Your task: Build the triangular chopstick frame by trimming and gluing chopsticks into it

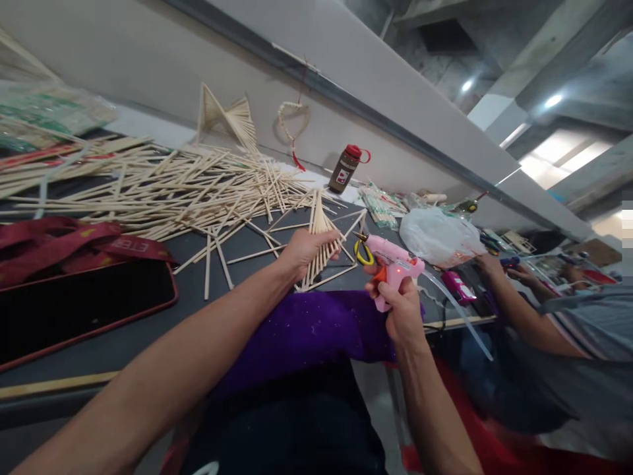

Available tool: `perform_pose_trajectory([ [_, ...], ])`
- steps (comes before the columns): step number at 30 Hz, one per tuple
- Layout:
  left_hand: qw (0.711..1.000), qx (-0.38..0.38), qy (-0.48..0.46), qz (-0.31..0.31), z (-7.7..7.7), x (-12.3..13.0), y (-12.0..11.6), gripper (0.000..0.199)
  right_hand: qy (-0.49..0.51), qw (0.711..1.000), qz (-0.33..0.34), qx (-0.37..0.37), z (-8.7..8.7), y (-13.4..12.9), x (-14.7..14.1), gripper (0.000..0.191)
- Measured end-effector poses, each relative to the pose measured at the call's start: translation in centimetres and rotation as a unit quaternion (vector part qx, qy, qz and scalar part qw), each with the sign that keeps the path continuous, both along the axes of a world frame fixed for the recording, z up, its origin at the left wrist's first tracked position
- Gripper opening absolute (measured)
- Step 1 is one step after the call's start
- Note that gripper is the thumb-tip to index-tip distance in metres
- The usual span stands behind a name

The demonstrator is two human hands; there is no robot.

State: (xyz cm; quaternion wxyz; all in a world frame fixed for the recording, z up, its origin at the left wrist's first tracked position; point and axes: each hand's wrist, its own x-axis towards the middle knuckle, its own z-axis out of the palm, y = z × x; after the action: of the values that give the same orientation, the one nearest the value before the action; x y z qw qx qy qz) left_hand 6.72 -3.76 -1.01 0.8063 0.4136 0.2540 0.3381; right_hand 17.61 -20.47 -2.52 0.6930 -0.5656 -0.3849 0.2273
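Observation:
My left hand (307, 253) is closed around the middle of a twisted, fanned structure of thin wooden sticks (319, 218). A frame of sticks spreads from its base, near a purple cloth (326, 320) at the table's front. In my right hand (398, 305) is a pink glue gun (394, 257), with fingers on its orange trigger and a small red light lit on its body. The nozzle points left toward the sticks, a short way from them. Beside the nozzle lie yellow-handled scissors (364, 253), partly hidden behind the gun. A clear glue stick (465, 320) trails from the gun's rear.
Loose sticks (198, 188) heap across the table's left and back. Behind stand a finished twisted stick piece (227, 119) and a red-capped bottle (347, 168). A phone (89, 307) and red lanyard (74, 244) lie left. A plastic bag (440, 236) and a co-worker's arm (524, 307) are right.

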Motion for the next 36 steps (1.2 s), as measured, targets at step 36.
perform_pose_trajectory([
  [36, 1.000, 0.015, 0.004, 0.027, -0.5, 0.8, -0.8, 0.010, -0.532, 0.833, -0.149, -0.039, -2.2, -1.9, -0.1, 0.049],
])
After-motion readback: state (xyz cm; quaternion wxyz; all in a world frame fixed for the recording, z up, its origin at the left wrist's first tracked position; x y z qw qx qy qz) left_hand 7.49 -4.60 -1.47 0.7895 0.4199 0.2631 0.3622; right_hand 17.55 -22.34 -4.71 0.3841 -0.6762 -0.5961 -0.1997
